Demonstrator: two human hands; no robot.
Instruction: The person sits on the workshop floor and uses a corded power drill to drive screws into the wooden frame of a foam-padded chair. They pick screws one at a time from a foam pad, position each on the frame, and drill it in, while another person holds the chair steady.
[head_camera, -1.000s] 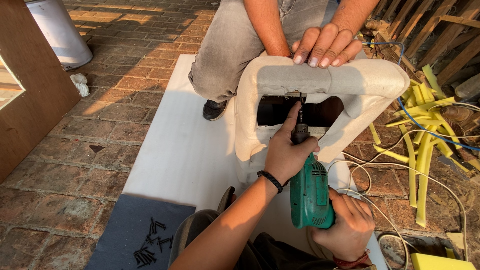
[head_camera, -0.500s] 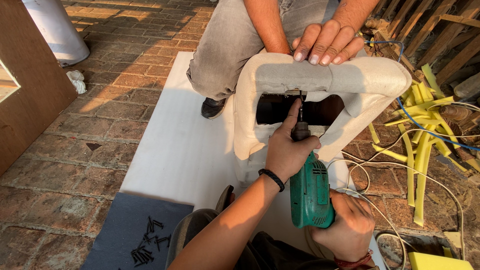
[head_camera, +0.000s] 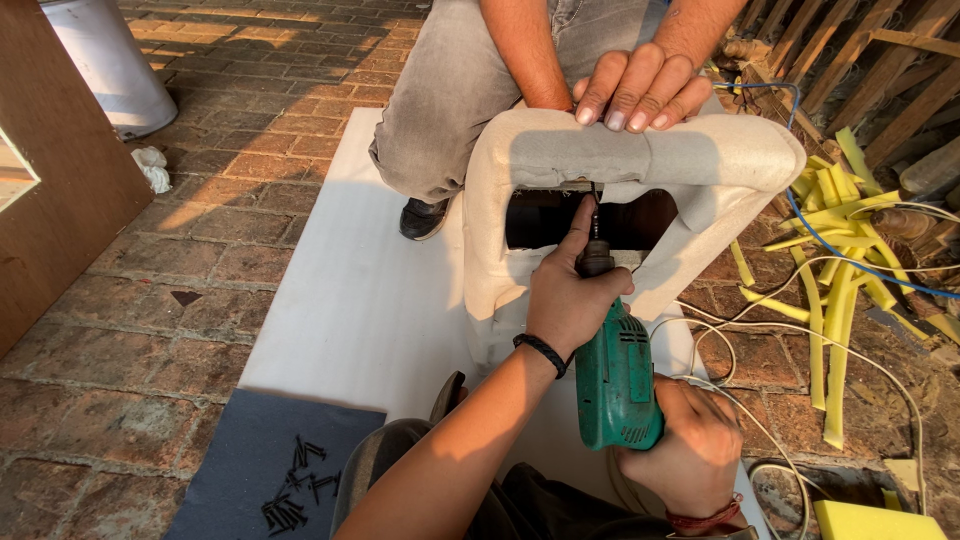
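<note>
brick floor (head_camera: 230, 170), hands (head_camera: 570, 300) gripping green drill (head_camera: 615, 380)

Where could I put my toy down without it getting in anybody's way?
The white sheet is bare between the brick floor and the padded frame. The dark mat is bare above the screws. Right of the frame it is crowded with yellow foam strips and cables.

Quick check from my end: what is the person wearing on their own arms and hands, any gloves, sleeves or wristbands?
No gloves and no sleeves in view: both forearms are bare. The left hand has a thin black band around its wrist. The right hand has a reddish cord bracelet at the wrist, partly cut off by the frame edge. No rings show on the fingers.
</note>
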